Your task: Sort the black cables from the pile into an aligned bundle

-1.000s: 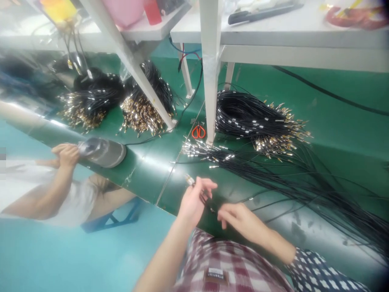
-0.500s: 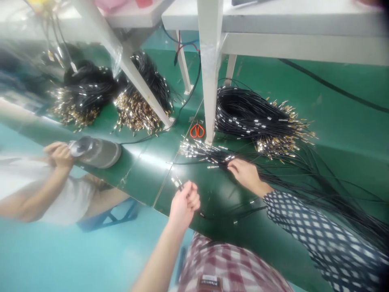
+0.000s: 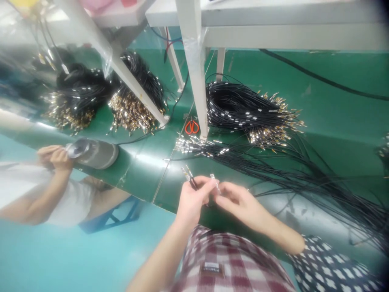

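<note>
My left hand point(image 3: 193, 199) is closed around a few black cables point(image 3: 191, 178), their silvery tipped ends standing up past the fingers. Close beside it, my right hand point(image 3: 238, 199) has its fingertips pinched at a cable end with a whitish tip point(image 3: 215, 183). That tip sits between the two hands, touching the left thumb area; its fine detail is blurred. Behind the hands, a loose bunch of black cables point(image 3: 249, 164) runs along the green bench point(image 3: 146, 178), with metal-tipped ends at its left.
Orange-handled scissors point(image 3: 192, 127) lie beside a white table leg point(image 3: 194, 81). A coiled cable bundle point(image 3: 240, 107) rests behind, and further bundles point(image 3: 133, 109) stand at left. Another person's hands point(image 3: 57, 157) hold a grey machine point(image 3: 94, 153) at the bench's left.
My right hand has left the loose cable bunch and come in beside my left hand, bringing a cable end. The view has shifted slightly right.
</note>
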Demonstrator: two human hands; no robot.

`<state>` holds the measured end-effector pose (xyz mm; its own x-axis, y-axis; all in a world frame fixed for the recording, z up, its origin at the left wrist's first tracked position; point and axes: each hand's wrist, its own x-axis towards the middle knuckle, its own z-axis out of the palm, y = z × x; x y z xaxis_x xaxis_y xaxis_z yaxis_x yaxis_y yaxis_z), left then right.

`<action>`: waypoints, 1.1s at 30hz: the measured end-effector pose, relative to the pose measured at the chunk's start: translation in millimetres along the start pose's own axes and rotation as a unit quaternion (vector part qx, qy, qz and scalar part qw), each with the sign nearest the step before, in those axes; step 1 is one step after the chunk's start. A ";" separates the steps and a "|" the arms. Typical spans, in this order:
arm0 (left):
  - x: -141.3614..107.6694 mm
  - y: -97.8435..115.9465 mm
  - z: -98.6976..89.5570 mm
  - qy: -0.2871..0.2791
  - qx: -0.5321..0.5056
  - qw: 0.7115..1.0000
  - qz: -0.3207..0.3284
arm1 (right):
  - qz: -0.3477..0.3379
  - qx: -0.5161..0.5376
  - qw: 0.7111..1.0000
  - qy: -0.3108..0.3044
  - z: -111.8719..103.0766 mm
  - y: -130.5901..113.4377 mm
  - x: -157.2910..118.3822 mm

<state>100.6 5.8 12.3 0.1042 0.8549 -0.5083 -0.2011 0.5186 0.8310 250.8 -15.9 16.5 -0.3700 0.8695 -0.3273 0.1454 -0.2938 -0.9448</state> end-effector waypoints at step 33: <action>-22.5 17.5 7.5 -0.038 -0.106 0.994 0.012 | 0.006 0.136 0.984 -0.115 -2.2 0.9 -25.3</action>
<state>102.0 -4.2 39.9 0.1691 0.8699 -0.4633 -0.4038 0.4900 0.7726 262.3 -37.3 24.0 -0.5726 0.7614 -0.3039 -0.0877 -0.4254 -0.9007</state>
